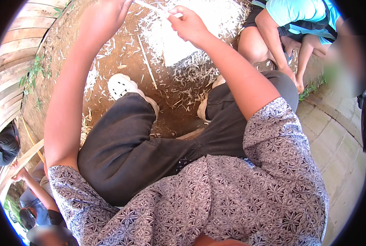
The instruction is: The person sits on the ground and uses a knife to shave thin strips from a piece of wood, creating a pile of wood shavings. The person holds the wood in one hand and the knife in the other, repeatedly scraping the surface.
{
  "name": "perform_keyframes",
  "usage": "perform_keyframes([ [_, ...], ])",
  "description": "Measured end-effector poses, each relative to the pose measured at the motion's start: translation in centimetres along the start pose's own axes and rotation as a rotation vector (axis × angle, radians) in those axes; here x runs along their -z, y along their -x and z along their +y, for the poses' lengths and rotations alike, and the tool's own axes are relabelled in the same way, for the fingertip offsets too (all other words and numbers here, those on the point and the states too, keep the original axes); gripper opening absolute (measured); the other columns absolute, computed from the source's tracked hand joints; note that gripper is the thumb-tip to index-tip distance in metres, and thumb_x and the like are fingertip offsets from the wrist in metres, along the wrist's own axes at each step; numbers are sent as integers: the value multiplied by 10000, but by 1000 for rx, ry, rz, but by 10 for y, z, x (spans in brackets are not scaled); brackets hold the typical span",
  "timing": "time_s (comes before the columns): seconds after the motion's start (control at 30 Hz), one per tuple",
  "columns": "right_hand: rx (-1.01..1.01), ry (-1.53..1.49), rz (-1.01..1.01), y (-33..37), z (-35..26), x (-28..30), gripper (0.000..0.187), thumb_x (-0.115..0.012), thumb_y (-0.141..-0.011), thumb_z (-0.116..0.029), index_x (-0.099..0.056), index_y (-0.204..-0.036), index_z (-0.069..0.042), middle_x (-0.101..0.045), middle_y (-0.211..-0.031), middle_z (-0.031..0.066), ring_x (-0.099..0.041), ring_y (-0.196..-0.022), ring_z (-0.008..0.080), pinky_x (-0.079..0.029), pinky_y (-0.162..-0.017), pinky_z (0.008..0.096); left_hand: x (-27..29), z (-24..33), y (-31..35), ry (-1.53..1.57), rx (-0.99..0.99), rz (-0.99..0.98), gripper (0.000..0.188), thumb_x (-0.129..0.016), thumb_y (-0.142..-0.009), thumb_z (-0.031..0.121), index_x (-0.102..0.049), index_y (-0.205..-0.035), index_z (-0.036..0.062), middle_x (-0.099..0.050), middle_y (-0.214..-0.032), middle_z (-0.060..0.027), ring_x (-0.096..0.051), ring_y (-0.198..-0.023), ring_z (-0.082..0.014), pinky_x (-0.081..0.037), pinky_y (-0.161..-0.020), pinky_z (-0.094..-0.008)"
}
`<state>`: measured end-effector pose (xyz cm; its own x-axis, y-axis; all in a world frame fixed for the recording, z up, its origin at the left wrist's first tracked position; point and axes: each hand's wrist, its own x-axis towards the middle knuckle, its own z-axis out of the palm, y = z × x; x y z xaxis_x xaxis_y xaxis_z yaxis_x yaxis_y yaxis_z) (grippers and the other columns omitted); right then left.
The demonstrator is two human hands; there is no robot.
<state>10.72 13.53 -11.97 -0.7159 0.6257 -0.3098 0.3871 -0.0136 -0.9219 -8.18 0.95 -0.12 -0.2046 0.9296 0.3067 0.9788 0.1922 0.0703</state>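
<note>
A thin pale strip (pixel 149 6), looking like split wood or bamboo, stretches between my two hands at the upper edge. My right hand (pixel 187 25) pinches its near end, thumb and forefinger together. At the other end is my left hand (pixel 116 9), closed at the strip, though the picture's top edge cuts off most of its fingers. Both arms reach forward over my knees. Beneath the hands, a heap of pale curled shavings (pixel 193 74) surrounds a bright white sheet or sack (pixel 177 51), overexposed in places.
A long thin stick (pixel 147 61) lies on the brown dirt ground. My white clogs (pixel 122 87) stand there too. At right a person in a turquoise shirt (pixel 291 12) crouches beside paving (pixel 330 135). Wooden planks (pixel 17 53) line the left; more people (pixel 37 201) sit lower left.
</note>
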Motion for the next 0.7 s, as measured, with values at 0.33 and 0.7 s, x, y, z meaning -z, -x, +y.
perform_keyframes([
  [0.33,-105,209,-41,0,41,31,291,-655,-963,-327,-693,-1151,-109,-681,-705,73,-602,-512,154,-502,-533,333,8,6,-4,-44,-6,-62,328,-579,-1033,330,-652,-881,48,-674,-791,-229,-647,-705,-451,-514,-658,-535],
  [0.7,95,302,135,-12,40,-1,277,-677,-945,-325,-713,-1087,-90,-706,-754,90,-667,-656,200,-549,-673,357,9,11,-3,-13,-43,-39,318,-593,-1027,315,-661,-873,46,-673,-789,-238,-650,-735,-454,-510,-673,-538],
])
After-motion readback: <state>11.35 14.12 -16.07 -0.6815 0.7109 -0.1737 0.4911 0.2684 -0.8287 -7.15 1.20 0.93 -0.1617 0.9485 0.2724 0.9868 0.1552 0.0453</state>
